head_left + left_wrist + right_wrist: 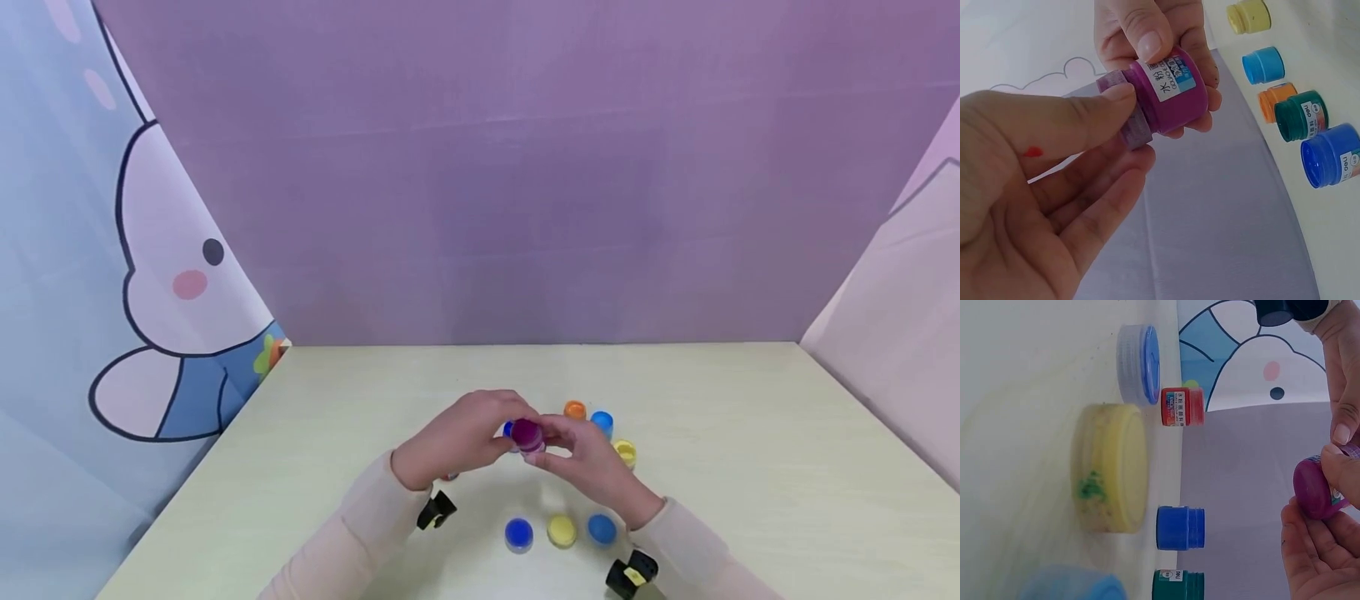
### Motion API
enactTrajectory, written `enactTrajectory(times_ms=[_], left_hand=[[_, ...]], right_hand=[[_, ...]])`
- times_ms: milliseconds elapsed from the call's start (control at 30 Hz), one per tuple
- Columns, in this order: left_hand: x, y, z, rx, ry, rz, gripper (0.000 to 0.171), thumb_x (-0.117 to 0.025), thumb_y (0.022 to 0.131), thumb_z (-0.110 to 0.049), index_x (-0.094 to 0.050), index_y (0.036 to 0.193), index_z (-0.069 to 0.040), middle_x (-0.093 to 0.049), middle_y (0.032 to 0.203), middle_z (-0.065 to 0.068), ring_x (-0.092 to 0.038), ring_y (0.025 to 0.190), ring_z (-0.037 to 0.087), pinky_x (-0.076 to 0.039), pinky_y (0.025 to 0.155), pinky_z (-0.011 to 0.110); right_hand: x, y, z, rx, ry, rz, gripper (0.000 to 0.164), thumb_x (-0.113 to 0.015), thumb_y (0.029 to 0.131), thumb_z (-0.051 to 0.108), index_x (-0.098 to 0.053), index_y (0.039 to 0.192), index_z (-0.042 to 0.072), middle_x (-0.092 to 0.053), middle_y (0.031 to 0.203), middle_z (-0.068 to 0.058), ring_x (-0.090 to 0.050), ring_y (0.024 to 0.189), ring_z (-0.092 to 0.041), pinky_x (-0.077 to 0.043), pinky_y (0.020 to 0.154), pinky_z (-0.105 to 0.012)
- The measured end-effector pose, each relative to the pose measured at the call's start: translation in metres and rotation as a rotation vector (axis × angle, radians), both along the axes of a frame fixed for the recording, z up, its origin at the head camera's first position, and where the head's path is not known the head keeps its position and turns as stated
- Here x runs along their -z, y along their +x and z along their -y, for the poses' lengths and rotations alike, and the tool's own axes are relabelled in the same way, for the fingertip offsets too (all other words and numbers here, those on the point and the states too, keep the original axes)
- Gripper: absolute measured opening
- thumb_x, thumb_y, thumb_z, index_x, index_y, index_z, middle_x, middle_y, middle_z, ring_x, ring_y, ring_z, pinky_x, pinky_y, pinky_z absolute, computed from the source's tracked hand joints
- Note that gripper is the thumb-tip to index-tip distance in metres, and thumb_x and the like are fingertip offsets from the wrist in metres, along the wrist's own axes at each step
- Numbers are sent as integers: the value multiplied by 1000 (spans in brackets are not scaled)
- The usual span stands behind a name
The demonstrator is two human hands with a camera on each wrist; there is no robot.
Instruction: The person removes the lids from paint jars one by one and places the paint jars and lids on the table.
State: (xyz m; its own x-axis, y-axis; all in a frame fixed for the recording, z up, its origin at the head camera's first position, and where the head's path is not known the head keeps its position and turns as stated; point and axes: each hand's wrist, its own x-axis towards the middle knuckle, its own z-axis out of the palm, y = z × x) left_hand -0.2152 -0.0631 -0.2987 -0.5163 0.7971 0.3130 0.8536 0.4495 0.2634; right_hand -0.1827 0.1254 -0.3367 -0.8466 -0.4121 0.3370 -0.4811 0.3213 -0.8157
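Both hands are on one purple paint jar (1182,94) above the table. My left hand (465,429) pinches its translucent cap (1127,112) between thumb and fingers. My right hand (592,462) grips the jar's body from the other side, its thumb by the white label. The cap sits against the jar's neck; whether it is threaded on, I cannot tell. Beyond the hands stand uncapped paint jars: blue (1332,156), green (1302,117), orange (1277,101), light blue (1264,65) and yellow (1250,15). A red jar (1175,406) shows in the right wrist view.
On the pale table (712,467), nearer the body, a blue cap (519,533), a yellow cap (562,531) and a light blue cap (602,529) lie in a row. Green paint marks the yellow cap's side. A purple cloth backdrop (525,183) rises behind the table.
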Motion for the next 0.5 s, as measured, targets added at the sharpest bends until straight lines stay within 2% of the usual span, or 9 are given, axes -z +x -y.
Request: enactTrajectory(times_ms=[133, 300, 500], left_hand=[[0, 0, 0, -43, -11, 19, 32, -71, 77, -11, -63, 108, -13, -60, 96, -7, -52, 87, 2, -41, 77, 15], [0, 0, -2, -88, -12, 32, 29, -73, 77, -15, -64, 104, -12, -59, 91, -7, -52, 81, 4, -41, 71, 14], [0, 3, -5, -130, -29, 34, 27, -73, 76, -19, -65, 101, -13, -59, 88, -7, -50, 77, 3, -41, 69, 15]], right_hand=[[10, -7, -1, 2, -9, -6, 36, -67, 80, 7, -57, 115, 3, -63, 102, -5, -59, 93, -18, -46, 83, -40], [28, -20, -5, -7, -17, -19, 37, -68, 80, 17, -58, 115, 11, -63, 103, 1, -58, 93, -13, -46, 83, -43], [34, -23, -7, -23, -40, -9, 36, -68, 80, 28, -59, 114, 18, -62, 103, 6, -58, 93, -12, -46, 83, -45]])
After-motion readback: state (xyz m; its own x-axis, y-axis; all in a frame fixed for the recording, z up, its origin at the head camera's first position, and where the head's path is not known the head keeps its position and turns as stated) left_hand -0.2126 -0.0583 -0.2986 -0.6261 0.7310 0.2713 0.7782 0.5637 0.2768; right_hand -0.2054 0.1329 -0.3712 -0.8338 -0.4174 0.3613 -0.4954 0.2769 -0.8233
